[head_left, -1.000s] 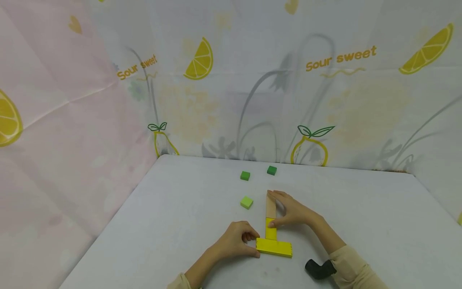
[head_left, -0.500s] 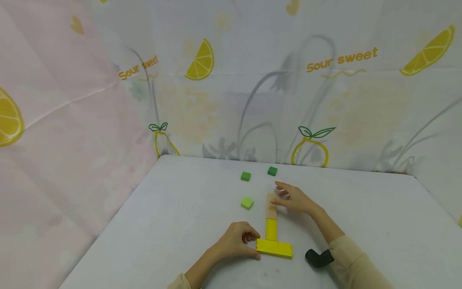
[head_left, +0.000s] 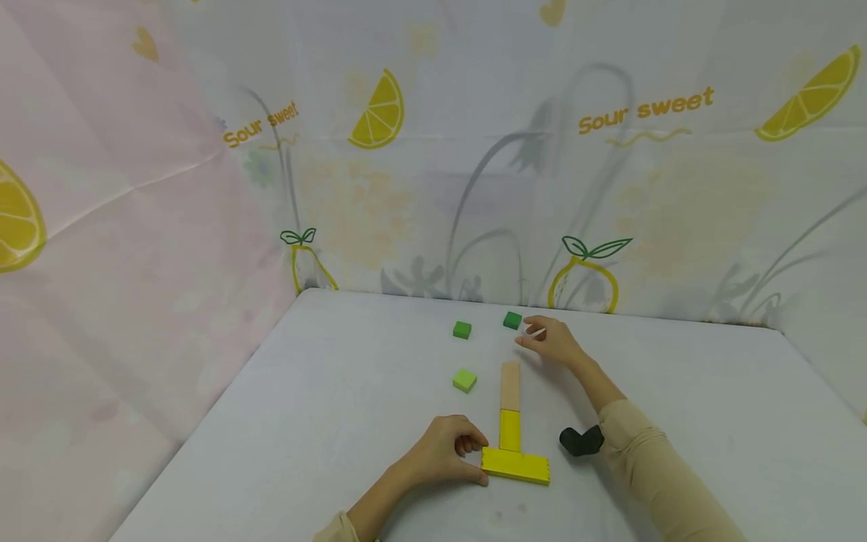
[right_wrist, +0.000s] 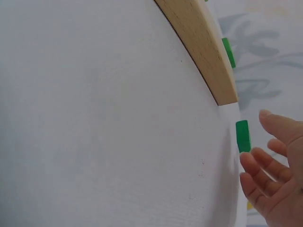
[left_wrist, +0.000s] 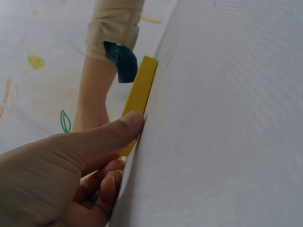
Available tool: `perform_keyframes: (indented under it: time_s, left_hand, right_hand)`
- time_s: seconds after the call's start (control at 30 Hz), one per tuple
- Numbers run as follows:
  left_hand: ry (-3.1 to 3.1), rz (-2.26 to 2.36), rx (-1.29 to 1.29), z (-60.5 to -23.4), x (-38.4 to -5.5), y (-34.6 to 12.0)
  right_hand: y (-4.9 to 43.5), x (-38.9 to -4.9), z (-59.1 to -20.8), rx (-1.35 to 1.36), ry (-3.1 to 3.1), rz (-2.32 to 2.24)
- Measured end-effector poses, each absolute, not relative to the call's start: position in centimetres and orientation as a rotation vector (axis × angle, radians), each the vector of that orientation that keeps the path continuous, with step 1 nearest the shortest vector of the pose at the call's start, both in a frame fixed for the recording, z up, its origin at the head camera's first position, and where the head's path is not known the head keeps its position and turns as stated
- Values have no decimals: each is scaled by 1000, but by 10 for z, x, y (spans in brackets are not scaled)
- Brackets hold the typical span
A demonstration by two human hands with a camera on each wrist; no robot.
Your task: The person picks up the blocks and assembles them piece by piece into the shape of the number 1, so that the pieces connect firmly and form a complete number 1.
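Note:
A long yellow block (head_left: 516, 465) lies crosswise on the table. My left hand (head_left: 448, 452) pinches its left end; the left wrist view shows the thumb on the yellow block (left_wrist: 140, 90). A shorter yellow block (head_left: 510, 430) runs away from its middle, with a plain wooden block (head_left: 510, 385) end to end behind it. My right hand (head_left: 554, 340) reaches over the back of the table, thumb and fingers apart and holding nothing. Just left of its fingertips is a dark green block (head_left: 512, 321), and the right wrist view also has this green block (right_wrist: 243, 136) near the fingers.
A mid-green block (head_left: 462, 330) and a light green block (head_left: 464, 380) lie left of the wooden block. The black wrist camera (head_left: 581, 441) juts from the right sleeve. A printed cloth (head_left: 433, 188) hangs behind the white table (head_left: 325, 399).
My right hand has let go of the wooden and shorter yellow blocks and moved away toward the dark green block. The left hand stays at the long yellow block.

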State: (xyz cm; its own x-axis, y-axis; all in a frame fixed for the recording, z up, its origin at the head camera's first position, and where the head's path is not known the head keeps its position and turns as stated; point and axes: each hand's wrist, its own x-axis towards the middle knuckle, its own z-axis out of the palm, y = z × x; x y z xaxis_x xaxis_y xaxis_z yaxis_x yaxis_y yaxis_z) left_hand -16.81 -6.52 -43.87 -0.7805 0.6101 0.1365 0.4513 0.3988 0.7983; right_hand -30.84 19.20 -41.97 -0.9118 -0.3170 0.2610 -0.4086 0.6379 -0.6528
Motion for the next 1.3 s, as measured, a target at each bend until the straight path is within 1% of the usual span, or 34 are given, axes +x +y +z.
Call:
perform_keyframes:
  time_s: [0.3,0.6,0.8,1.1,1.3]
  left_hand:
    - [2476,1331,955,-441,-169,-66]
    - [2482,1324,953,-441,-169,-66]
    - [2481,1317,934,-441,-169,-65]
    - [2471,1327,927,-439,-169,-65]
    - [2480,1319,914,-440,-168,-65]
  right_hand:
    - [190,-323,-417,583,-2745,1163]
    - [187,-337,-425,477,-2764,1203]
    - [183,-345,-429,517,-2725,1212]
    - [179,-352,-431,519,-2729,1188]
    - [176,-350,-431,510,-2718,1172]
